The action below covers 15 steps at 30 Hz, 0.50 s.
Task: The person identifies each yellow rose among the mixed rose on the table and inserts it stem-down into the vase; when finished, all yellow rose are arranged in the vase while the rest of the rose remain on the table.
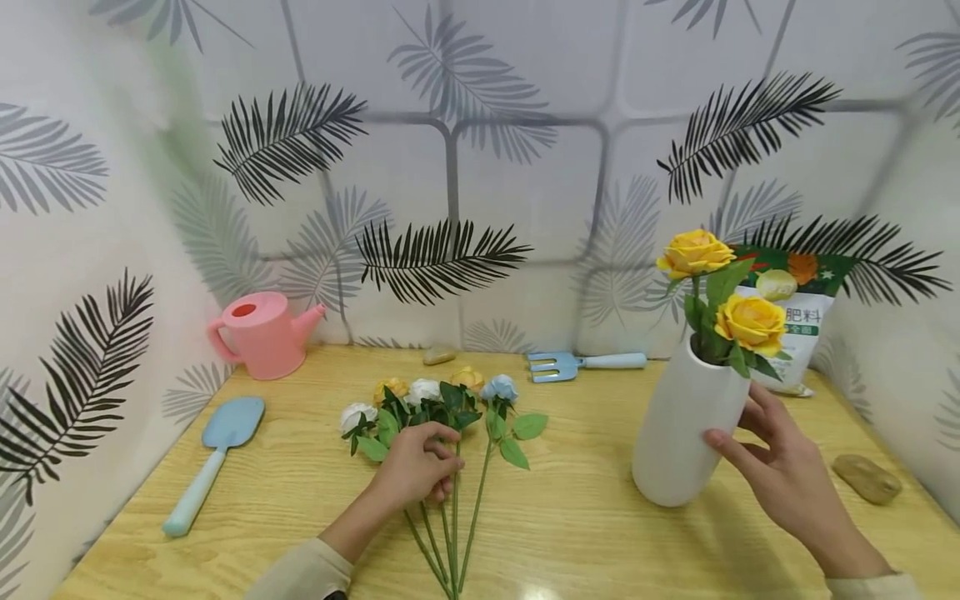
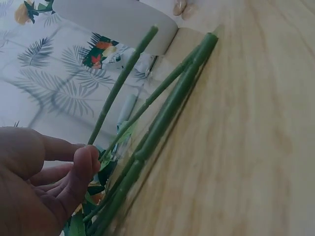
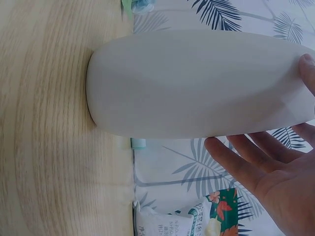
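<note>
In the head view, my left hand [image 1: 417, 468] is over a bunch of roses lying on the table. In the left wrist view, its thumb and fingertips pinch one green rose stem [image 2: 118, 86], raised above the other stems [image 2: 167, 103]; which bloom it carries I cannot tell. White [image 1: 357, 417], yellow and blue [image 1: 499, 388] blooms lie at the far end of the bunch. My right hand [image 1: 787, 479] holds a tall white vase [image 1: 678, 433] from its right side, thumb in front. Two yellow roses [image 1: 752, 323] stand in the vase, which looks slightly tilted in the head view.
A pink watering can [image 1: 268, 337] and a blue trowel [image 1: 217, 462] are at the left. Behind lie a blue hand fork [image 1: 585, 363] and a small stone [image 1: 438, 356]. A fertilizer bag [image 1: 802, 333] stands behind the vase; another stone [image 1: 867, 479] lies at the right.
</note>
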Tool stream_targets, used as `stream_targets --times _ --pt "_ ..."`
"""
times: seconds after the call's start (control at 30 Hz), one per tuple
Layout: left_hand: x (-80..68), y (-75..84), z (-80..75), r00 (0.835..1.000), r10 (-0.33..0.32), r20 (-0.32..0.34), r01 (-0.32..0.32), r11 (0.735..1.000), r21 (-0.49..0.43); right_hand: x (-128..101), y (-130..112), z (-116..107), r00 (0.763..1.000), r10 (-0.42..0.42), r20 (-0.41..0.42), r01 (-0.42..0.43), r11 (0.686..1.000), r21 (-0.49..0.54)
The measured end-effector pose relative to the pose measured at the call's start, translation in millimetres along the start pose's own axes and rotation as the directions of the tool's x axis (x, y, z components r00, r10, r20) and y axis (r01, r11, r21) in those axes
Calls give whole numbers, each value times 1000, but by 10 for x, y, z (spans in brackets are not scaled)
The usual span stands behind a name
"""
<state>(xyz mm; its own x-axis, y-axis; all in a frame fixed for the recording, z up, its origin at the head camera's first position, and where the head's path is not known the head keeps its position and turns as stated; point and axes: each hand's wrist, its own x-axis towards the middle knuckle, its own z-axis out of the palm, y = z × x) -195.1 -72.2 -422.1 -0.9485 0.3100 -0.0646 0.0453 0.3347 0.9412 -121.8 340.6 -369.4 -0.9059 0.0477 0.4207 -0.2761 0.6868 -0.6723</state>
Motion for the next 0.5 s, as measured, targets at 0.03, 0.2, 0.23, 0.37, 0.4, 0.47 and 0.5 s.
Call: stream_targets --times 0.03,0.2,0.23,0.37,0.4,0.47,0.5 --pt "3 7 -1 1000 2 -4 -2 1000 -12 3 -4 2 1000 -9 -4 9 1000 1" --pt "10 68 15 998 49 -26 -49 998 -33 11 -5 -2 1000 -27 -12 27 1000 3" --pt "13 85 23 997 63 -32 -64 997 -33 7 -2 -2 999 -31 -17 31 1000 2" --pt "33 195 59 991 120 -64 -122 991 -44 -6 3 -3 999 -26 -21 26 1000 5" --pt "39 231 66 989 131 -72 -135 989 -53 -9 1 -3 1000 -23 -17 23 1000 6" --pt "51 314 78 984 156 -81 -162 984 -69 -12 -7 -3 1000 -15 -9 15 1000 7" --pt "57 359 86 983 166 -82 -172 982 -80 -14 -12 -4 1000 -11 -6 11 1000 7"
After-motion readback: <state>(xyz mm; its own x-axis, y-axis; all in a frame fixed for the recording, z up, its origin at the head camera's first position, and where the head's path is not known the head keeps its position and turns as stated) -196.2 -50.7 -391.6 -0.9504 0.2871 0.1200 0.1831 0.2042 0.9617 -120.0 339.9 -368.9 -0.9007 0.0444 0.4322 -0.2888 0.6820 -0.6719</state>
